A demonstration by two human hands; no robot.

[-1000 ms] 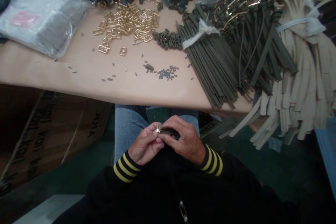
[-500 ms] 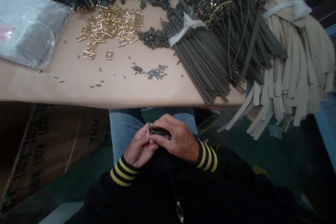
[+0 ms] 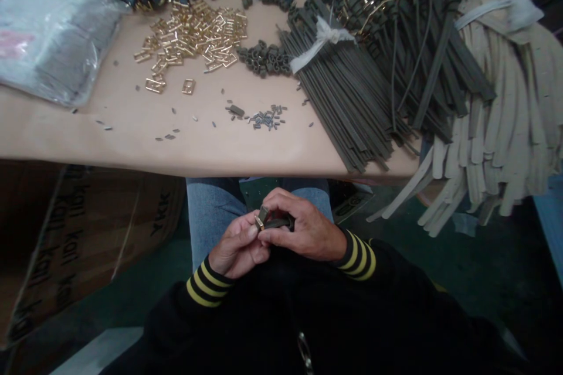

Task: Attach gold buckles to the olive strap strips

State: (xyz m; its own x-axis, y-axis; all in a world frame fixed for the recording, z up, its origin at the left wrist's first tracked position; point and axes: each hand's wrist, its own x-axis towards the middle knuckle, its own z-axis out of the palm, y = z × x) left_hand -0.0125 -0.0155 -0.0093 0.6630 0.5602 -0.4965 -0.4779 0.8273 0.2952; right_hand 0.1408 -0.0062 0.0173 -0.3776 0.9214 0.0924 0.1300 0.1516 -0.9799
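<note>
Below the tabletop's near edge, over a lap in blue denim (image 3: 211, 205), both hands meet around one small piece. The left hand (image 3: 237, 246) has its thumb and fingers pinched together on a small, shiny gold buckle (image 3: 259, 222) of rectangular shape. The right hand (image 3: 308, 231) has its fingers curled and clamped on a narrow, matte olive strap (image 3: 279, 223), whose short end pokes up at a tilt just beside the buckle. Strap and buckle touch between the two thumbs. Black knit cuffs (image 3: 206, 287) with yellow stripes circle both wrists.

Up on the smooth tan tabletop (image 3: 197, 152) lies a loose heap of gold buckles (image 3: 193, 35), bright and angular, with two strays just beside it. Right of the heap sits a cluster of small dark loops (image 3: 265, 58), stubby and rubbery-looking. A sprinkle of tiny grey metal pins (image 3: 266, 119) lies near the middle. A thick bundle of flat olive straps (image 3: 347, 99), tied with a white strip (image 3: 323, 38), fans out toward the edge. Further right, pale cream straps (image 3: 505, 117) with a suede-like surface droop over the tabletop's corner. A crinkled clear plastic bag (image 3: 53, 41) rests at the far left. A brown cardboard box (image 3: 79, 234) with printed lettering stands under the tabletop.
</note>
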